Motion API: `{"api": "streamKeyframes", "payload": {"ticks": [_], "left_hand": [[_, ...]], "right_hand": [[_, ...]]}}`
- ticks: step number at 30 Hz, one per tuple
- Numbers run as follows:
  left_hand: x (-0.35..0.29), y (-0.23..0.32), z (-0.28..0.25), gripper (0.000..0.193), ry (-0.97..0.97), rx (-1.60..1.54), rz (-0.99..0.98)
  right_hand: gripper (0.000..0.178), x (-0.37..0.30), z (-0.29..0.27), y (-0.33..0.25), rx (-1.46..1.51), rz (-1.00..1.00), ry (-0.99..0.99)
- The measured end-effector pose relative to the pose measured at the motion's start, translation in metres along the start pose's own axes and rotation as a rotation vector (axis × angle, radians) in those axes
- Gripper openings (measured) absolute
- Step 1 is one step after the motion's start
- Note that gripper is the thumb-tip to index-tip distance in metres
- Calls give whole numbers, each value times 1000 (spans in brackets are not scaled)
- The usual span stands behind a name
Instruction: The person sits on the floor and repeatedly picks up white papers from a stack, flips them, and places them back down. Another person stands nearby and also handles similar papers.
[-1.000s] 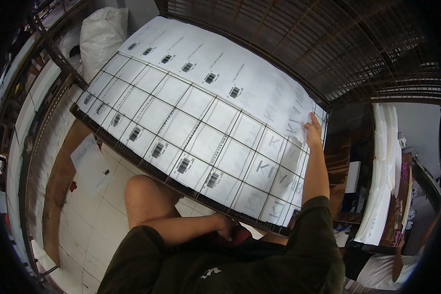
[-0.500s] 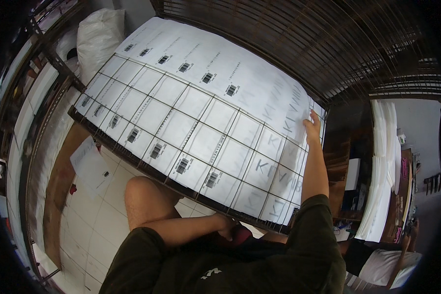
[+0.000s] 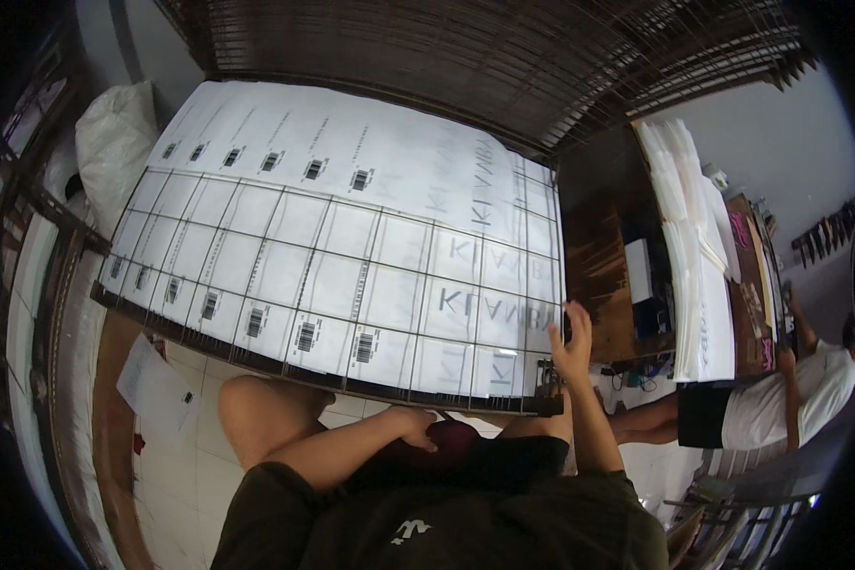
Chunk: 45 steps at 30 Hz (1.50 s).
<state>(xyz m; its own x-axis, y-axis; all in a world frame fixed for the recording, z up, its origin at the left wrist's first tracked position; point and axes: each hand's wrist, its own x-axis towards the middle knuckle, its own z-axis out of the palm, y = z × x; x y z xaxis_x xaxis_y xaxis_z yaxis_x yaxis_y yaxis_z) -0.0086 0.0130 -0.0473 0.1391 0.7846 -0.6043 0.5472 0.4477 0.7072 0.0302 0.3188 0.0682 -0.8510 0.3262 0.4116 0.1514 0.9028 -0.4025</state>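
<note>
I see right hand [image 3: 571,342] fingers parted, ungripped, at the wire rack's [image 3: 484,404] right edge. Left hand [image 3: 414,427] half-curled near its front bar; can't tell if grasping.

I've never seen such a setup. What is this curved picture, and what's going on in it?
There is no machine, only a person working bare-handed. A wide fisheye camera worn on their head looks down, bending straight edges. White printed sheets lie across a wire rack, and more show through it. The right hand is by the rack's right edge, open and seemingly empty. The left hand is near its front edge, fingers curled; I cannot tell whether it holds anything.
</note>
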Motion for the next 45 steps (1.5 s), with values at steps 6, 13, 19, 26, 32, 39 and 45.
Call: {"api": "streamKeyframes", "payload": {"ticks": [6,13,19,26,32,39,45], "left_hand": [[-9,4,0,88,43,24,-44],[-1,-9,3,91,64,45,26],[-4,2,-6,91,48,48,-21],[-20,16,-14,98,-33,-8,-110],[-19,5,-9,99,-18,-21,-106],[-9,-4,-5,94,49,-5,-47],[-1,-14,1,92,69,27,-38]], "right_hand": [[51,-76,-16,5,-90,116,-52],[53,-74,-21,-1,-123,118,-56],[48,-74,-27,-4,-115,173,-50],[49,-78,-23,-2,-90,141,-12],[49,-80,-16,2,-100,138,-13],[49,-78,-19,-1,-75,147,-5],[49,-76,-35,-16,-129,136,24]]}}
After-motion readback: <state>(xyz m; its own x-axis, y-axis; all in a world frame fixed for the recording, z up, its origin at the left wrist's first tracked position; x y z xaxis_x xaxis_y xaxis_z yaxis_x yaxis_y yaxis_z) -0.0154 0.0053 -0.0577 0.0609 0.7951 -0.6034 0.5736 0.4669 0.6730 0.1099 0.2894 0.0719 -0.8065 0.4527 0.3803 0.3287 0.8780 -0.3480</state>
